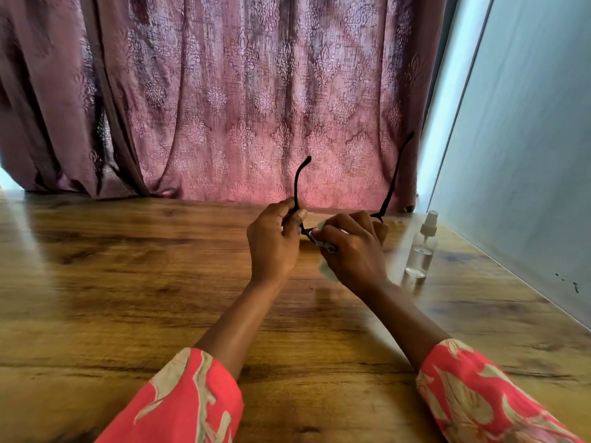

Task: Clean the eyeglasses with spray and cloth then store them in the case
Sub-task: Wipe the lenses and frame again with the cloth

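Both hands (315,241) around eyeglasses (391,183)

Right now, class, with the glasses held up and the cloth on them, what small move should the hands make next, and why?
Probably keep rubbing the lens with the cloth. The left hand grips the eyeglasses by one temple, arms unfolded and pointing up, while the right hand pinches the cloth on the frame front. The spray bottle already stands aside; no case is in view.
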